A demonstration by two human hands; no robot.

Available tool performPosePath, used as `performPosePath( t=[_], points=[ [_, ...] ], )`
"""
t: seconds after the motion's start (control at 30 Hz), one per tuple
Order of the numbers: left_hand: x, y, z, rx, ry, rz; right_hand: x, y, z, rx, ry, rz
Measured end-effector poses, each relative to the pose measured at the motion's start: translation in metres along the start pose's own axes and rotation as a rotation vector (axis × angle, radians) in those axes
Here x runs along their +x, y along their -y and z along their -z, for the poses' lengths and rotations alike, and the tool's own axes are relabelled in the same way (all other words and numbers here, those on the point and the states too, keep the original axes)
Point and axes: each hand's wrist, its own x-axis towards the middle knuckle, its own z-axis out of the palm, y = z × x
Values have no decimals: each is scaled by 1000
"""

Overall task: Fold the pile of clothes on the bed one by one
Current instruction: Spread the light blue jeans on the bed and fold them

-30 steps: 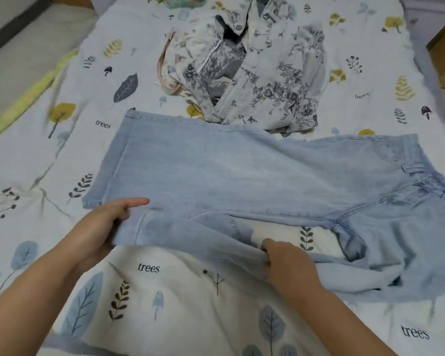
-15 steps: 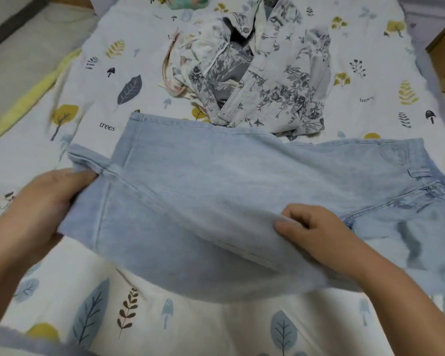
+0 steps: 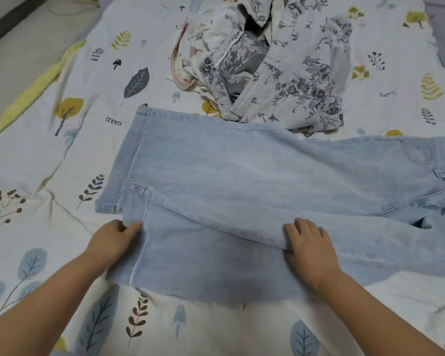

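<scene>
item: pair of pale blue denim jeans (image 3: 242,176), spread across the white leaf-printed bedsheet (image 3: 70,160), waistband out past your right fingertips and hems out by your left. one leg is laid over the other; its seamed edge runs on a slant from just beyond your left thumb to under your right fingers.

left hand (image 3: 113,240): your thumb and curled fingers pinch the hem corner of the upper leg, cloth between them. right hand (image 3: 310,246): your fingers lie straight and slightly spread, pressing flat on the leg's seam edge, holding nothing.

handling, as judged: denim is middling heavy, limp but with body; it holds a crease fairly well, does not slip on cotton, and will not break. thick seams and waistband resist folding. best holds are likely the hem corners and the waistband ends, where the doubled cloth gives your fingers purchase; mid-leg cloth would only bunch.

also present: crumpled grey-and-white floral printed garments (image 3: 280,73), heaped beyond your fingertips, touching the jeans' far edge; not yet folded.

change from half a second ago: the near leg, then lifted in the air between both hands, now lies flat on the other leg. your right hand, then gripping the cloth, has opened to press it. your left hand keeps its pinch on the hem, lower and nearer to you.
</scene>
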Motion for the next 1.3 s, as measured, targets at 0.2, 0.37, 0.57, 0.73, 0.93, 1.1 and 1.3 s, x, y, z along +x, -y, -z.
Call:
performPosePath(
  t=[0.2,0.37,0.57,0.73,0.93,1.1,1.3],
  points=[
    [-4,8,-2,-205,-77,-96,-4,3,20,51,-77,-97],
    [-6,-8,15,-365,169,-113,-2,2,52,203,-161,-246],
    [-8,-65,69,-592,-120,-525,-28,-24,103,503,-632,-194],
    [6,-85,107,-743,-318,-673,-65,-26,104,460,-766,83],
    [24,-35,65,-730,-22,-141,-75,-14,20,315,-544,324],
    [2,-31,25,-909,205,245,-71,4,-25,220,-336,414],
    [9,-42,5,-723,-109,80,-79,8,-13,274,-275,437]
  ],
)
